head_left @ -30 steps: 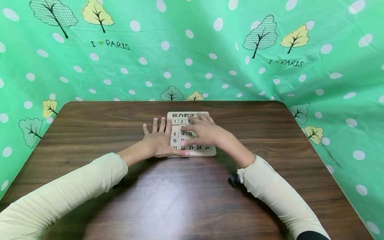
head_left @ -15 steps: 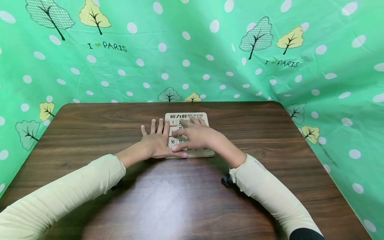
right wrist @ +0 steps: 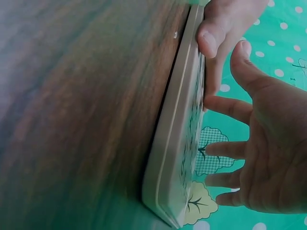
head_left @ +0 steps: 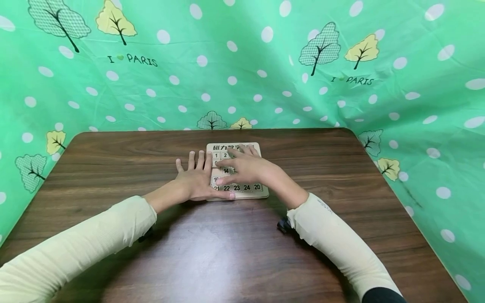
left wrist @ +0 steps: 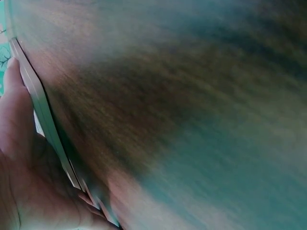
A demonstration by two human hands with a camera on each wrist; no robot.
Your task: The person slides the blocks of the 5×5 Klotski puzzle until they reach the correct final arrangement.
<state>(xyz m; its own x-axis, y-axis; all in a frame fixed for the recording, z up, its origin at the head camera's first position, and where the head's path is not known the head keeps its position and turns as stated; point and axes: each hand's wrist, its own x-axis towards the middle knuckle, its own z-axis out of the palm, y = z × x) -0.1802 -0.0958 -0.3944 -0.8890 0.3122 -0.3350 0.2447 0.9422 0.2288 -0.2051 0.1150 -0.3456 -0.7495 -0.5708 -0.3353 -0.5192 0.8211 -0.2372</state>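
Wood-grain tabletop (head_left: pixel 322 160): number sliding puzzle (head_left: pixel 246 195), likely light, stiff; hold by edges (right wrist: pixel 172 129). Left hand (head_left: pixel 195 182) spread along edge; right hand (head_left: pixel 248 167) over tiles (head_left: pixel 236 188), fingers (right wrist: pixel 225 149) apart.

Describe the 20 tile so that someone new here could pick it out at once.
On the brown table, find the pale number board. Go to its row nearest the person and take the right-hand end in the head view. The 20 tile sits there, the only one out of sequence after 21, 22, 23 and 24.
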